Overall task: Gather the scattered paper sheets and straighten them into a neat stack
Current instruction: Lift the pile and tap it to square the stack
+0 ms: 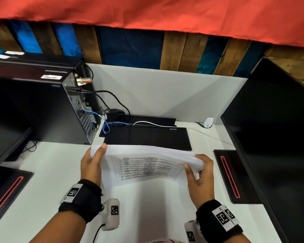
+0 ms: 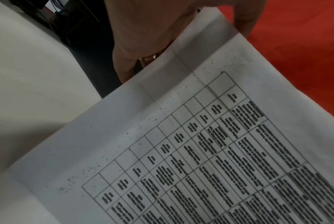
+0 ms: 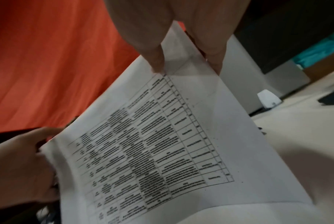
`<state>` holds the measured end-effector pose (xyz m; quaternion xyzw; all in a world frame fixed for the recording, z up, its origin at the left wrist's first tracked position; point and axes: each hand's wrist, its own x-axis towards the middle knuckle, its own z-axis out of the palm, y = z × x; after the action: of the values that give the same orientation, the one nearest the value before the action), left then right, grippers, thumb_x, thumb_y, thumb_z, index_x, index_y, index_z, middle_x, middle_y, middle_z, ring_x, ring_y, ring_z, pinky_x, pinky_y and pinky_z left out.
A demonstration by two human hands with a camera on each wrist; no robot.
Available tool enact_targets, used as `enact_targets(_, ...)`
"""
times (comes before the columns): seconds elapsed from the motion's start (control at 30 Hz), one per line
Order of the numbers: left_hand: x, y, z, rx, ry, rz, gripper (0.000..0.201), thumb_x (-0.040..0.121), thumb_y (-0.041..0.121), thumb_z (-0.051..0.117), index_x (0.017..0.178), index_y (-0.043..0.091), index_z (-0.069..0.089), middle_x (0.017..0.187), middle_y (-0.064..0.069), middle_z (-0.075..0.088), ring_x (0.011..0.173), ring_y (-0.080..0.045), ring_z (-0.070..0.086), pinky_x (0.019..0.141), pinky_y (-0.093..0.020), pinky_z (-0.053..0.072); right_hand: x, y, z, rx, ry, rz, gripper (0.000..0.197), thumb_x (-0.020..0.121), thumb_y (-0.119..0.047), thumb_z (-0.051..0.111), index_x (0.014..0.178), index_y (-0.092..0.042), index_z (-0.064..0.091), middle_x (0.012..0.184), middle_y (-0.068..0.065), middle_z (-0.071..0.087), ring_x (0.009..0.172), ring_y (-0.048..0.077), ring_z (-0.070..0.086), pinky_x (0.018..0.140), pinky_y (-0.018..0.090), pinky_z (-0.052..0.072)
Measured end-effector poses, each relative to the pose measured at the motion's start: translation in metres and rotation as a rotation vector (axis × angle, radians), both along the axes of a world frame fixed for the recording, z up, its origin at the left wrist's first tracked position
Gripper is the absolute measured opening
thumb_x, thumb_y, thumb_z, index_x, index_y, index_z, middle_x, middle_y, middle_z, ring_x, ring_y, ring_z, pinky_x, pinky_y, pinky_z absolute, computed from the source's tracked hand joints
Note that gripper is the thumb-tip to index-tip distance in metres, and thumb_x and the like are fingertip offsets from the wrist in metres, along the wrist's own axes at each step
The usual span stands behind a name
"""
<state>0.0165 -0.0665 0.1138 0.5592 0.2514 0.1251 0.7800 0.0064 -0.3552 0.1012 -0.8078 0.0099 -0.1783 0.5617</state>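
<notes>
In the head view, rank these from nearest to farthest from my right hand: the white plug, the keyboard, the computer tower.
From the right hand:
1. Keyboard, just beyond the held sheets, ahead and slightly left.
2. White plug, farther back by the partition, on the right.
3. Computer tower, far left.

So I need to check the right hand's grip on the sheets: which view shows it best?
The right wrist view: thumb and fingers pinch the paper sheets at a corner. The head view shows the right hand mostly from behind; the left wrist view misses it.

White sheets (image 1: 147,165), black printed table; seemingly red cloth (image 1: 147,11)
</notes>
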Motion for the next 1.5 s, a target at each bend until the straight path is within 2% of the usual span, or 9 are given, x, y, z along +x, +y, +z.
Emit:
enact_targets(0.1, -0.001, -0.007, 0.01, 0.03, 0.036, 0.005, 0.007, 0.087, 0.031, 0.065, 0.082, 0.029, 0.059, 0.067, 0.017, 0.072, 0.076, 0.003, 0.068, 0.069, -0.018, 0.044, -0.002, 0.004, 0.005, -0.098, -0.043, 0.02, 0.038, 0.093, -0.023, 0.053, 0.105, -0.057, 0.039, 0.112, -0.001, 0.051, 0.108, 0.011, 0.053, 0.09, 0.046, 0.048)
enact_targets(0.2, 0.006, 0.002, -0.004, 0.025, 0.052, 0.049, 0.059, 0.07, 0.049, 0.071, 0.118, 0.015, 0.062, 0.12, -0.009, 0.067, 0.118, -0.03, 0.059, 0.097, -0.041, 0.047, -0.002, 0.003, 0.007, -0.18, -0.074, 0.05, 0.047, 0.096, -0.015, 0.049, 0.112, -0.059, 0.046, 0.116, -0.003, 0.045, 0.109, -0.006, 0.047, 0.09, 0.023, 0.049)
enact_targets(0.3, 0.006, 0.002, -0.003, 0.014, 0.058, 0.082, 0.063, 0.076, 0.045, 0.064, 0.13, 0.016, 0.053, 0.133, -0.009, 0.058, 0.124, -0.03, 0.053, 0.102, -0.041, 0.041, -0.001, 0.003, 0.007, -0.291, -0.112, 0.097, 0.042, 0.094, -0.006, 0.052, 0.119, -0.04, 0.059, 0.119, 0.001, 0.042, 0.112, -0.01, 0.043, 0.09, 0.001, 0.036)
enact_targets(0.43, 0.003, 0.0, 0.0, 0.03, 0.012, 0.072, 0.069, 0.08, 0.051, 0.064, 0.14, 0.023, 0.043, 0.137, -0.001, 0.051, 0.125, -0.023, 0.05, 0.11, -0.044, 0.036, -0.001, 0.002, 0.008, -0.235, -0.117, 0.031, 0.041, 0.093, 0.0, 0.054, 0.107, -0.039, 0.062, 0.113, 0.0, 0.044, 0.106, -0.009, 0.046, 0.083, -0.001, 0.038)
enact_targets(0.63, 0.002, -0.005, 0.005, 0.099, -0.057, 0.027, 0.03, 0.081, 0.031, 0.071, 0.104, 0.013, 0.064, 0.096, -0.007, 0.069, 0.09, -0.023, 0.065, 0.079, -0.032, 0.05, -0.001, 0.0, 0.005, -0.231, -0.023, 0.037, 0.038, 0.097, -0.015, 0.047, 0.123, -0.043, 0.052, 0.118, -0.003, 0.036, 0.108, -0.024, 0.035, 0.081, -0.007, 0.034)
enact_targets(0.83, 0.006, -0.007, 0.004, 0.065, -0.066, 0.081, 0.023, 0.083, 0.036, 0.069, 0.1, 0.03, 0.054, 0.095, 0.009, 0.065, 0.088, -0.007, 0.061, 0.084, -0.024, 0.043, -0.002, -0.004, -0.003, -0.138, 0.024, 0.039, 0.06, 0.084, -0.016, 0.068, 0.124, -0.054, 0.044, 0.122, -0.014, 0.027, 0.114, -0.017, 0.035, 0.09, 0.014, 0.045)
enact_targets(1.1, 0.009, -0.008, 0.004, 0.173, -0.065, 0.13, 0.012, 0.093, 0.019, 0.049, 0.099, 0.015, 0.058, 0.085, 0.012, 0.057, 0.076, 0.008, 0.055, 0.072, -0.019, 0.04, -0.004, -0.001, -0.004, -0.153, -0.023, 0.024, 0.06, 0.082, -0.012, 0.07, 0.118, -0.053, 0.045, 0.123, -0.004, 0.035, 0.114, -0.014, 0.038, 0.085, -0.002, 0.037)
enact_targets(1.3, 0.008, -0.005, 0.001, 0.178, -0.093, 0.112, 0.011, 0.092, 0.022, 0.053, 0.099, 0.015, 0.059, 0.084, 0.008, 0.058, 0.082, -0.01, 0.055, 0.074, -0.023, 0.042, -0.005, 0.001, -0.003, -0.06, 0.046, 0.018, 0.044, 0.084, -0.015, 0.068, 0.116, -0.042, 0.055, 0.118, -0.006, 0.036, 0.112, -0.005, 0.042, 0.079, 0.032, 0.056)
enact_targets(1.5, 0.001, -0.001, -0.003, 0.204, -0.115, -0.081, 0.043, 0.065, 0.043, 0.073, 0.096, 0.016, 0.06, 0.086, 0.003, 0.064, 0.076, -0.005, 0.064, 0.072, -0.021, 0.048, 0.0, 0.002, 0.002, -0.06, 0.061, -0.018, 0.045, 0.091, -0.015, 0.059, 0.122, -0.045, 0.046, 0.115, -0.001, 0.044, 0.106, -0.014, 0.045, 0.083, -0.003, 0.036)
